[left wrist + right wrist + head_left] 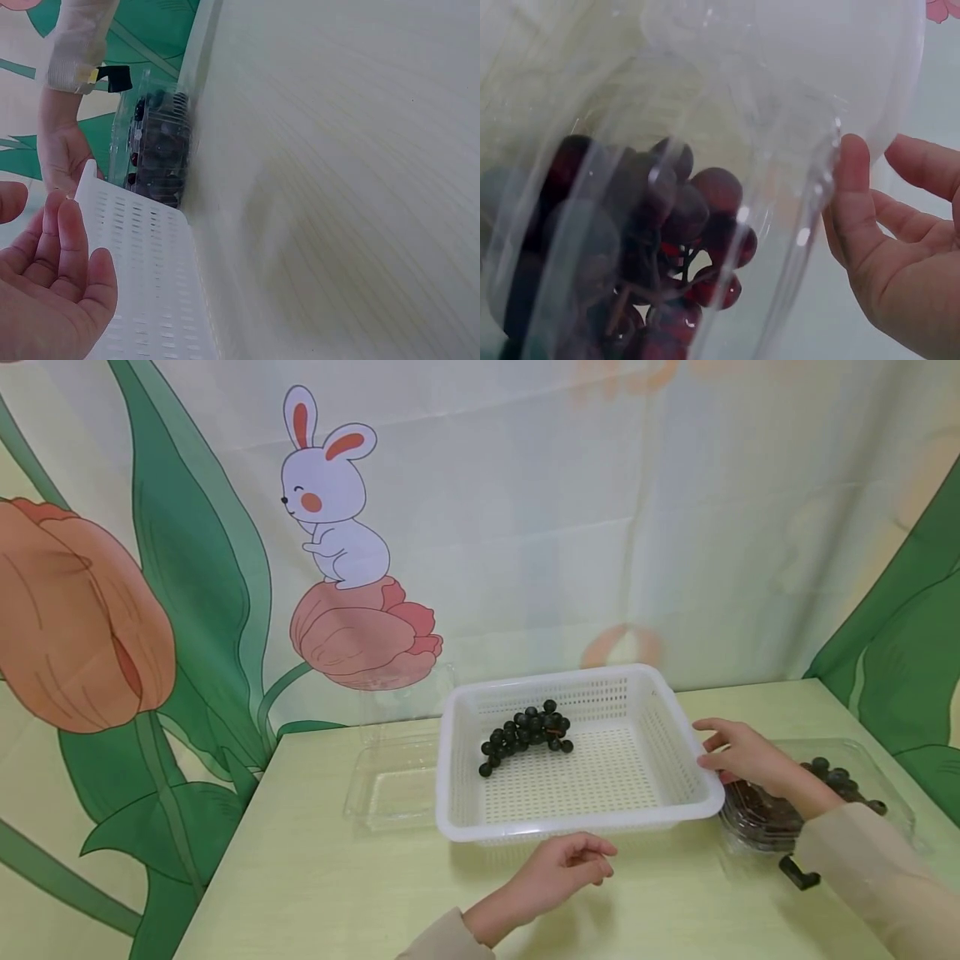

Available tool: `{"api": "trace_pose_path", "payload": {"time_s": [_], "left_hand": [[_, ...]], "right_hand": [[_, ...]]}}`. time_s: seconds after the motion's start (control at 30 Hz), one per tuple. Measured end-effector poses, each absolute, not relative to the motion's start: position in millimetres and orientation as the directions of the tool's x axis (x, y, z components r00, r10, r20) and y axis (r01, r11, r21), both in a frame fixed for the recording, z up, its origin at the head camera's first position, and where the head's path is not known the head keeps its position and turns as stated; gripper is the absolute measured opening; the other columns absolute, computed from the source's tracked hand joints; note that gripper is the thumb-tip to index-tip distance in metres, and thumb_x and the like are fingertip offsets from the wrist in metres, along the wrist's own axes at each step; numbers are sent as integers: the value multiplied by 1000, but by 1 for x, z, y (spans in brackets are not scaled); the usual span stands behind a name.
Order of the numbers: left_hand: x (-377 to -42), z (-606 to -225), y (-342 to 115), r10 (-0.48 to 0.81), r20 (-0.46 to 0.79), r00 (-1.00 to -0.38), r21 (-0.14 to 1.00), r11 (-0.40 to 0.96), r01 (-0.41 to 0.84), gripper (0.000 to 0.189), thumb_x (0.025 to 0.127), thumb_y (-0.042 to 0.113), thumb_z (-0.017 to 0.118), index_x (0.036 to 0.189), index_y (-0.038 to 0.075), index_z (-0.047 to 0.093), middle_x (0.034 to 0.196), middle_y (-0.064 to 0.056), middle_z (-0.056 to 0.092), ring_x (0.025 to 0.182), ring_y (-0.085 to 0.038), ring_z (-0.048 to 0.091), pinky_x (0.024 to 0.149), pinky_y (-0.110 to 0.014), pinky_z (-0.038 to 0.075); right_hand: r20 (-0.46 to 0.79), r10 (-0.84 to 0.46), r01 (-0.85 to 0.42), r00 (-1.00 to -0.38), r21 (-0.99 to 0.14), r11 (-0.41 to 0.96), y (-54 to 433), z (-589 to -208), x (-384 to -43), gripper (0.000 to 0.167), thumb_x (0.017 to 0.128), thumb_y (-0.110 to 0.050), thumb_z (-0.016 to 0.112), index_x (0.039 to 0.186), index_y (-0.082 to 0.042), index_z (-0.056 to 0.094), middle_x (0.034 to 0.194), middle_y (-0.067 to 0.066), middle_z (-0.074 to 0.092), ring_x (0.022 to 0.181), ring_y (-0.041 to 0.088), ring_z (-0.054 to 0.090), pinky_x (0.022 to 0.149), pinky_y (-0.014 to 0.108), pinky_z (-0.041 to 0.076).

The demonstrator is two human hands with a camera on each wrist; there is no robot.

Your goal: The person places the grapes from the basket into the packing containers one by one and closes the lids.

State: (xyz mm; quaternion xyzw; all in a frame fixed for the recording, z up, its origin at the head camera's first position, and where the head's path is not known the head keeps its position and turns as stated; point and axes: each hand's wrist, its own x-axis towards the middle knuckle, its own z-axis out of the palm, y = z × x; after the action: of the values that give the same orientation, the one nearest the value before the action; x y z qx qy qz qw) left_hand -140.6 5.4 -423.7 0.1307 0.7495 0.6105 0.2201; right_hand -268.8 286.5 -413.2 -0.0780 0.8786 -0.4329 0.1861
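A white plastic basket [577, 827] with slotted walls stands on the table, a bunch of dark grapes [525, 732] in its left part. My right hand [750, 758] is at the basket's right rim, thumb and fingers on either side of the edge. Just in front of the near rim hovers my left hand [555, 872], its fingers loosely bent with nothing between them. Below the right forearm sits a clear plastic box [161, 154] of dark grapes [667, 217], partly covered by the arm in the head view.
An empty clear plastic tray [390, 781] lies left of the basket. A black strap end [798, 872] hangs by the right sleeve. Behind the pale table [300, 860] hangs a cloth backdrop [510, 527] printed with a rabbit and tulips.
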Motion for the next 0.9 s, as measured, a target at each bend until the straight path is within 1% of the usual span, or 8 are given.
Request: {"api": "trace_pose_path", "payload": {"time_s": [0.13,0.33,0.43,0.53,0.67,0.83,0.9], "left_hand": [[-142,-426,3,467,-158,-870,975,214,-63,20,87,7,53,104,0,60,94,-21,64,74,-10,56,64,-15,45],[-142,-421,1,467,-146,-872,976,210,-51,21,87,7,53,104,-1,60,95,-23,63,73,-8,56,64,-14,45],[-140,-411,0,467,-138,-873,976,213,-41,21,86,6,53,104,-3,60,94,-25,63,74,-10,56,64,-14,45],[-139,-404,-1,468,-116,-876,974,226,-9,21,85,3,53,103,-5,60,93,-25,63,76,-15,58,65,-16,46],[-144,-404,-3,464,-98,-881,970,242,20,22,83,3,54,103,-2,61,92,-22,64,78,-16,60,67,-18,47],[-155,-399,-8,449,-110,-887,960,278,22,22,84,9,55,104,6,61,93,-15,66,83,-20,62,69,-20,47],[-159,-393,-10,443,-114,-889,953,301,28,22,84,11,55,105,7,61,93,-11,66,83,-17,62,70,-20,47]], "right_hand": [[-275,-299,32,-914,-782,622,283,-411,-268,61,86,-11,55,134,7,23,104,24,47,86,25,55,67,37,52],[-290,-300,38,-909,-772,634,282,-411,-267,61,86,-11,55,135,8,23,102,22,47,84,24,54,68,37,52],[-298,-297,42,-907,-767,640,283,-411,-268,62,86,-11,54,135,7,22,102,22,47,84,24,53,69,36,52],[-302,-294,43,-907,-761,647,282,-410,-268,62,86,-10,54,136,7,21,102,22,47,84,24,53,68,35,52],[-307,-287,45,-907,-751,659,281,-409,-268,64,85,-11,55,136,7,21,102,22,48,83,24,53,69,35,52],[-314,-283,48,-906,-740,671,280,-408,-268,64,85,-11,56,136,8,21,101,22,49,82,23,54,68,36,52],[-317,-286,47,-904,-740,671,280,-408,-268,64,85,-10,56,136,8,21,100,22,49,82,23,54,67,35,52]]}}
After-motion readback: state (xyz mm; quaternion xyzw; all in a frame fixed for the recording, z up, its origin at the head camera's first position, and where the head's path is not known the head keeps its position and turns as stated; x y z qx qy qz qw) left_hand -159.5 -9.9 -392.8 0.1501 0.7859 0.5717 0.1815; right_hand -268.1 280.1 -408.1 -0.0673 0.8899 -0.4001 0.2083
